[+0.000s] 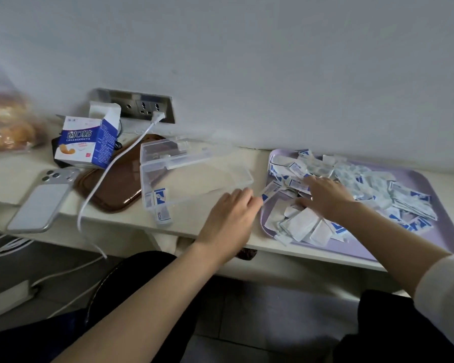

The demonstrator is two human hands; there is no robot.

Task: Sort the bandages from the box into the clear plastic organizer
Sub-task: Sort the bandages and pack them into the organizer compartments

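A clear plastic organizer (241, 176) lies open on the cream table, with a few bandages (156, 197) stood at its left end. One bandage (163, 216) lies just outside its near corner. A lilac tray (443, 205) on the right holds a heap of several white-and-blue bandages (372, 184). My right hand (325, 197) lies palm down on that heap, fingers spread. Over the table's front edge, between organizer and tray, my left hand (231, 218) hovers with relaxed fingers, and its fingertips touch one bandage (271, 189) at the tray's left rim. The opened white-and-blue bandage box (87, 142) stands at the back left.
A brown tray (116, 187) lies under the organizer's left part. A phone (42, 200) rests face down at the left, and a white cable (110, 169) runs from the wall socket (147, 106) across the brown tray. A bag of bread (5, 121) sits far left.
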